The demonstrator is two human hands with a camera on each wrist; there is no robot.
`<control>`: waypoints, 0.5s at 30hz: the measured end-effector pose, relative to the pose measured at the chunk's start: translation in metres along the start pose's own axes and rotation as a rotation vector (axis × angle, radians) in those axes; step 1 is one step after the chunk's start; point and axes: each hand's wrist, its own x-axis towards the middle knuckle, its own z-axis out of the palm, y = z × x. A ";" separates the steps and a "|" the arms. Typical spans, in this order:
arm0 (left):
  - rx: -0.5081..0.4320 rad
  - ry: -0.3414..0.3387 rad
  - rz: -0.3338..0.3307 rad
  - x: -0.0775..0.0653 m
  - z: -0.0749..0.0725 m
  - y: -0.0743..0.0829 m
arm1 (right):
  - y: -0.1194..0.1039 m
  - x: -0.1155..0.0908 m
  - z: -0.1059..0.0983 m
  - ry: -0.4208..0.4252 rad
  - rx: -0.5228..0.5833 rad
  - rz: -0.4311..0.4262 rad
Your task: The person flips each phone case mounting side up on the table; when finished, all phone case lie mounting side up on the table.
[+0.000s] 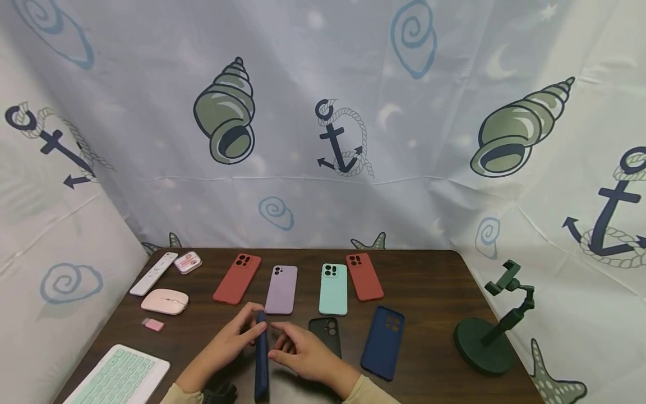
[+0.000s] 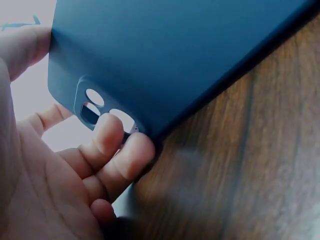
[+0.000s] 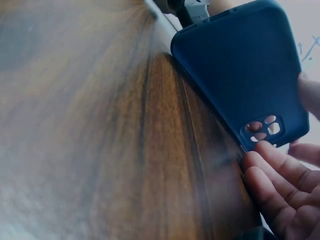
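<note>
A dark blue phone case (image 1: 261, 359) stands on its long edge on the table, its camera cutouts (image 3: 262, 129) towards the far end. My left hand (image 1: 234, 336) holds it, with the thumb reaching over the upper edge; in the left wrist view its fingertips (image 2: 137, 152) lie by the cutouts. My right hand (image 1: 308, 350) is at the other face, fingers loosely bent. Its fingertips (image 3: 260, 157) are close to the cutout corner; whether they press on the case is unclear. Partly under the right hand lies a black phone case (image 1: 327, 332).
Behind the hands lie two red cases (image 1: 238, 279) (image 1: 365, 276), a lilac case (image 1: 281, 290) and a mint case (image 1: 333, 289). Right: another blue case (image 1: 383, 343) and a green phone stand (image 1: 487, 345). Left: keyboard (image 1: 118, 376), mouse (image 1: 165, 301), pink USB stick (image 1: 153, 324), white remote (image 1: 153, 274), small box (image 1: 188, 262).
</note>
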 end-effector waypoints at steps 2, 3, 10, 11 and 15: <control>-0.035 -0.023 0.035 0.001 -0.001 -0.001 | 0.000 0.000 -0.001 0.012 -0.043 -0.013; -0.049 -0.031 0.046 0.001 -0.002 -0.002 | 0.001 -0.001 -0.001 0.019 -0.070 -0.026; -0.116 -0.115 0.097 0.001 -0.011 -0.010 | 0.002 -0.002 -0.001 0.063 -0.214 -0.124; -0.126 -0.124 0.091 0.001 -0.012 -0.011 | 0.002 -0.002 -0.001 0.067 -0.222 -0.129; -0.168 -0.160 0.103 0.000 -0.019 -0.014 | 0.000 -0.001 -0.002 0.065 -0.264 -0.134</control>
